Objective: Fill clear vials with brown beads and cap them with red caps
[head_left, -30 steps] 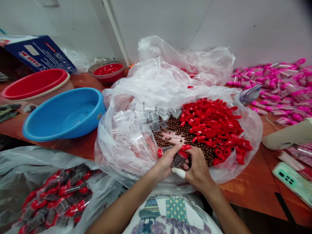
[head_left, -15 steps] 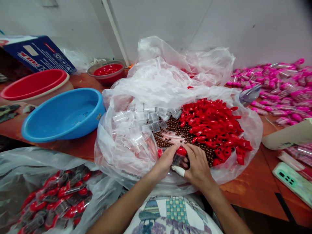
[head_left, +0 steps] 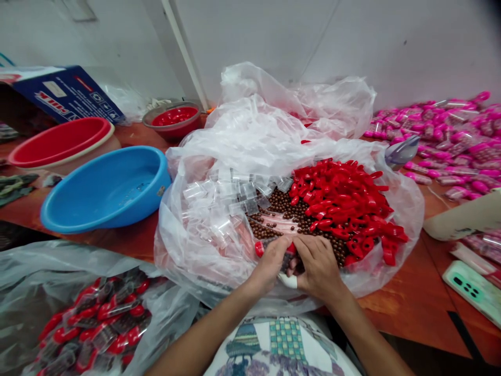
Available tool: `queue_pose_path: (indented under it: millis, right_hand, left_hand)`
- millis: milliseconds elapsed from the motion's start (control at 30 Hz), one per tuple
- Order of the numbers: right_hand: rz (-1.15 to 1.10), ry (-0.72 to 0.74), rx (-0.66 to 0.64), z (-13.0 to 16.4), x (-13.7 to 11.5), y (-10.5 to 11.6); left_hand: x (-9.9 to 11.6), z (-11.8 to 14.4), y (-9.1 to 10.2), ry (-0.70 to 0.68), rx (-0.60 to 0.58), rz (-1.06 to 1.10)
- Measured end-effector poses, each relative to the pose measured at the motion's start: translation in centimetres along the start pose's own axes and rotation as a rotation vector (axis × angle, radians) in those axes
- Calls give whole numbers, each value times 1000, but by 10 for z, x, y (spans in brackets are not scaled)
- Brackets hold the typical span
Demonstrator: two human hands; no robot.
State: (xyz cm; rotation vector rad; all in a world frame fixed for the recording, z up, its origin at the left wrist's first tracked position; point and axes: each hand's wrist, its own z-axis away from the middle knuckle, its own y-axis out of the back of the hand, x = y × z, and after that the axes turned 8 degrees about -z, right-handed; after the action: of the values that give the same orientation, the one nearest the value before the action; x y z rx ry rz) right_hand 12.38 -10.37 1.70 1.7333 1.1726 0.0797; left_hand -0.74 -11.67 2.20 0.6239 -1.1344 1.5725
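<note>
My left hand [head_left: 269, 265] is closed around a clear plastic tube with red ends [head_left: 259, 249]; brown beads seem to be inside, though fingers cover most of it. My right hand [head_left: 319, 263] grips the same tube at its nearer red end, with a white wrap [head_left: 288, 280] on one digit. Both hands touch at the front edge of a spread plastic bag [head_left: 176, 261]. On that bag lie brown beads [head_left: 279, 201], clear empty tubes [head_left: 217, 209] to the left and a heap of red caps [head_left: 340, 196] to the right.
A blue basin [head_left: 102, 193] and a red basin [head_left: 58, 141] stand at left. Below them, another bag holds filled red-capped tubes [head_left: 104, 318]. Pink-capped tubes [head_left: 450, 130] are piled at right, near a phone [head_left: 469, 287]. A purple scoop [head_left: 402, 151] rests by the bag.
My hands have drawn closer together, and my right fingers now cover more of the tube's nearer red end. The view has shifted slightly.
</note>
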Motion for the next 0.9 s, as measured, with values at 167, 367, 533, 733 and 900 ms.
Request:
queue_pose_path:
  millis: [167,367,533,733,900]
  right_hand:
    - [-10,35,3,2,1,-1]
    - [-39,-62,-88,3,2,3]
    - [-39,-72,-224,12,1,-2]
    - [-69,-64,-309,19,-3,-14]
    - [-120,-134,-295,18,-2,-10]
  left_hand:
    - [-5,2,-3,6,-11,19]
    - [19,9,12,-168,59,-482]
    - [58,-1,62,-468,379,-1121]
    - [71,-33,101,-450,427,-1707]
    - [78,-45,103,-362,318,-1978]
